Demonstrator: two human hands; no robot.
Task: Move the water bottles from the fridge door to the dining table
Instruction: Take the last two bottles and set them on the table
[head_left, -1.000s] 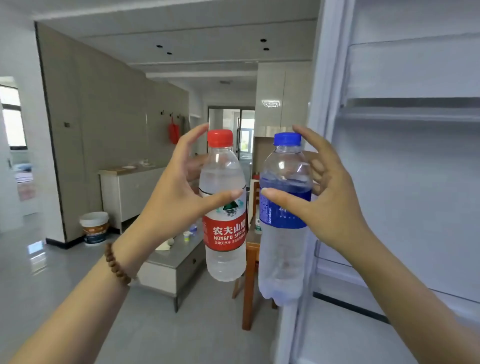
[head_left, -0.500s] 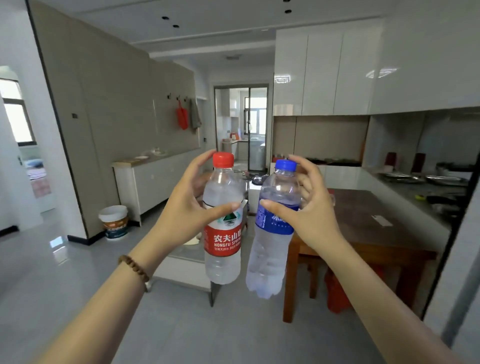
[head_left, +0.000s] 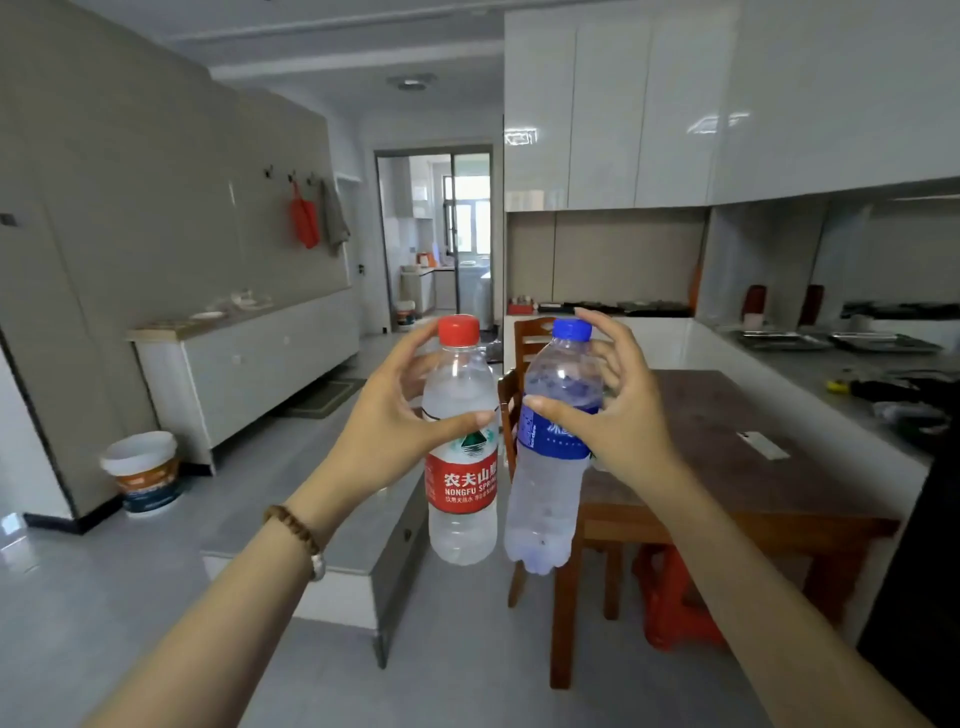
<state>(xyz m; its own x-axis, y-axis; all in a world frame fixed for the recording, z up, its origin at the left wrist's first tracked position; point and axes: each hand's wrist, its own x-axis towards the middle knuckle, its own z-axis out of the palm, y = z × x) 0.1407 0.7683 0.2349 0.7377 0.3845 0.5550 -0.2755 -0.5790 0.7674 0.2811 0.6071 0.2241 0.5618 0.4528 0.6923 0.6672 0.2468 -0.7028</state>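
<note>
Two water bottles are held in the air at the centre of the view, side by side and almost touching at mid-height. The red-capped bottle (head_left: 461, 447) is gripped by the left hand (head_left: 387, 431), whose thumb is laid across the front just above the red label while the fingers are wrapped round the back of the shoulder. The blue-capped bottle (head_left: 550, 447) is clamped in the right hand (head_left: 618, 415) in the same manner, thumb on the front at the top of the blue label. The red-capped bottle hangs upright; the blue-capped one is tilted, its base swung toward 7 o'clock.

Both bottles are clear, thin-walled plastic and can be judged to give under a hard squeeze, so a moderate grip is advised. The walls look fogged, as if chilled, and may be slippery with condensation. The shoulder, where each is now held, is a sound place, since the taper stops downward slipping. Both caps are on, and both bottles appear filled nearly to the shoulder with water, so a moderate weight is to be expected in each.

The dining tabletop (head_left: 737, 467) lies at 3 o'clock from the bottles, dark brown wood with a small white object on it, and a wooden chair (head_left: 535, 338) stands at its far end. Neither bottle has yet been set down there.
</note>
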